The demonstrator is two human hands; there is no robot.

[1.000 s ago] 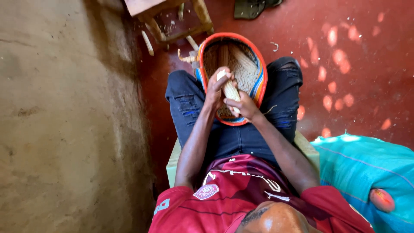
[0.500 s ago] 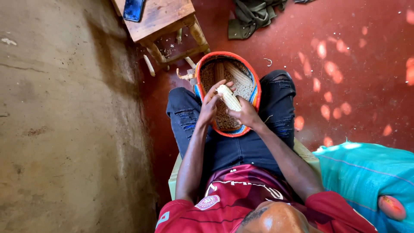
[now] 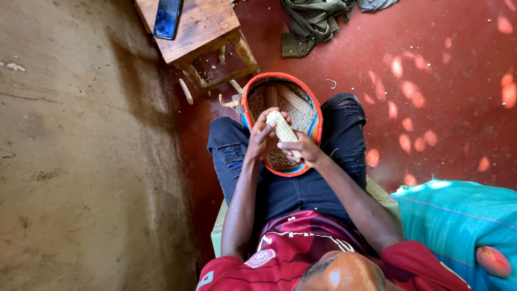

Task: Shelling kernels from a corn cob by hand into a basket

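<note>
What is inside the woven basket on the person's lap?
The basket holds loose maize kernels and two bare cobs. Both hands and the maize cob they hold cover its near half.

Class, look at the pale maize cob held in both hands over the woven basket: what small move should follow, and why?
Probably the left hand thumbs more kernels off the pale maize cob while the right hand steadies it: both grip it above the orange-rimmed woven basket on the lap, already holding loose kernels.

I count two hands, my left hand and right hand, around one corn cob; one basket below them; beyond it one stool, one phone.
</note>
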